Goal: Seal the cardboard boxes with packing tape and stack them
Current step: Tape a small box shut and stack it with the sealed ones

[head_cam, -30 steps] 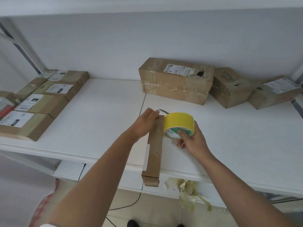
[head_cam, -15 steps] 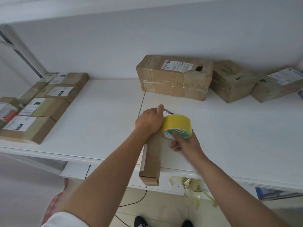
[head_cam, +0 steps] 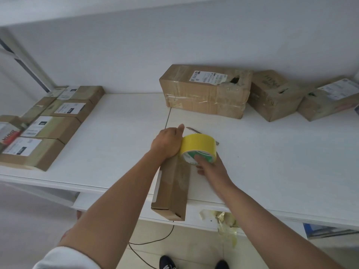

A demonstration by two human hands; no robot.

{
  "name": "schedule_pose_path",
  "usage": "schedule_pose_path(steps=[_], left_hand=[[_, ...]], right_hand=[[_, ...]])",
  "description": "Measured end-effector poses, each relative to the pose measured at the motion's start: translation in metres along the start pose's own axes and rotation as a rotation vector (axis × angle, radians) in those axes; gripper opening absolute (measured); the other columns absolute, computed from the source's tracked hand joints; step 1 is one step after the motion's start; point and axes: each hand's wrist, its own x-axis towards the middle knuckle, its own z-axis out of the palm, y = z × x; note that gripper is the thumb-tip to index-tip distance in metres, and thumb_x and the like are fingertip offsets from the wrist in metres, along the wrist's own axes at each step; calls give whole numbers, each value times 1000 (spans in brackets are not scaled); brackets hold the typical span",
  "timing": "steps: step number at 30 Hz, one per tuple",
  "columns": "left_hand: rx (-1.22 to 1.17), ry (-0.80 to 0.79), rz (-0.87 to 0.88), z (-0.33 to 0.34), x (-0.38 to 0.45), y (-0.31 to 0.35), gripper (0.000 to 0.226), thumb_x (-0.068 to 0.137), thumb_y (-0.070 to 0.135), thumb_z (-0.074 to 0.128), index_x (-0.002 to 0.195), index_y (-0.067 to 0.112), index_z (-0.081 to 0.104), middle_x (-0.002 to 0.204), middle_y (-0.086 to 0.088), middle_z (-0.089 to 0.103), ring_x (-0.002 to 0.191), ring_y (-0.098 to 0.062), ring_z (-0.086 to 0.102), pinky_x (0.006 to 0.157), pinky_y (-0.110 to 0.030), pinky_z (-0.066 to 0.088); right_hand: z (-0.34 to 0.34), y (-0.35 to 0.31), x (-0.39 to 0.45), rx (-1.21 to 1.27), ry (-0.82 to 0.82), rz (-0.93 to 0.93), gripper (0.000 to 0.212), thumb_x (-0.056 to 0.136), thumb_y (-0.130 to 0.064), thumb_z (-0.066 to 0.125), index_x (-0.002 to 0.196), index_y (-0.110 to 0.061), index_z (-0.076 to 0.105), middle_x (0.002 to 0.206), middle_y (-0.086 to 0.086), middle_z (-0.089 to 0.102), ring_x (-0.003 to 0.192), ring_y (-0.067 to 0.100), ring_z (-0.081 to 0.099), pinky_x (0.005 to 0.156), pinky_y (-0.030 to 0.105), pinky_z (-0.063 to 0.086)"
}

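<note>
A long narrow cardboard box (head_cam: 172, 189) lies on the white table (head_cam: 116, 144), its near end sticking out over the front edge. My left hand (head_cam: 168, 142) lies over the box's far end, fingers pressed down on it. My right hand (head_cam: 210, 167) grips a yellow roll of packing tape (head_cam: 199, 147), held against the box's far end right beside my left hand. A utility knife (head_cam: 194, 130) lies on the table just behind the roll, partly hidden by it.
Three worn cardboard boxes (head_cam: 206, 90) stand along the back wall on the right. Several flat labelled boxes (head_cam: 50, 127) lie stacked at the left end of the table. Used yellow tape scraps (head_cam: 223, 220) hang from the front edge. A cable runs across the floor below.
My left hand slid from the box's left side onto its far end and pressed down. The tape roll stayed against that end, and the view moved closer.
</note>
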Motion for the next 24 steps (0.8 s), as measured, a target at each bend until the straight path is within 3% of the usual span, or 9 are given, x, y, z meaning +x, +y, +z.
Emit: schedule_pose_path(steps=[3,5,8,10,12,16,19,21,24], left_hand=[[-195,9,-57,-9,1,-19,61,105,52,26,113,6,66,121,-13,63,112,-31,56,100,-43,41],[-374,13,-87,-13,1,-36,61,104,55,27,91,10,65,110,-14,67,99,-30,59,95,-42,43],[-622,13,-117,-14,-3,-51,64,104,58,22,83,9,57,89,-15,62,83,-24,58,83,-38,44],[-787,2,-143,-13,-6,-54,60,105,57,20,91,12,57,87,-15,57,82,-22,56,80,-35,45],[-927,-10,-174,-9,-8,-56,63,105,56,20,82,12,59,80,-12,61,79,-22,59,77,-33,47],[-1107,-4,-253,9,-9,-64,61,106,52,23,76,16,62,72,-3,65,74,-16,63,78,-31,49],[-995,152,-163,18,-5,-79,45,109,29,25,73,15,48,72,-5,54,71,-18,53,67,-30,42],[-918,211,-105,16,-9,-94,33,104,12,32,83,16,56,81,-1,59,79,-17,55,67,-27,46],[-983,0,101,9,-23,-126,30,90,2,52,116,16,57,103,4,63,94,-5,61,70,-11,48]], right_hand=[[16,-3,1,-61,-68,15,55,79,-51,68,128,-32,51,116,-5,65,107,16,63,92,39,54],[31,-5,2,-120,-96,4,58,77,-58,66,127,-34,51,116,-8,65,107,13,62,95,40,52],[47,-13,6,-327,-54,-52,48,88,-55,62,127,-29,51,111,-4,63,99,14,60,80,30,47],[53,-17,9,-464,-6,-70,61,78,-68,57,122,-26,56,108,3,64,93,16,63,69,29,48],[56,-20,13,-594,13,-65,71,69,-77,50,119,-27,57,105,5,63,89,20,65,70,32,52],[55,-29,18,-794,13,-65,65,73,-74,41,118,-30,54,108,9,60,95,27,63,81,44,55],[60,-33,20,-977,10,-75,54,89,-64,40,130,-30,46,124,9,48,112,31,55,90,44,50],[67,-33,18,-1071,13,-76,51,95,-60,38,137,-31,39,133,9,40,120,32,48,90,42,46],[75,-33,14,-1138,42,-86,52,97,-57,37,142,-31,34,138,8,35,124,33,42,87,41,44]])
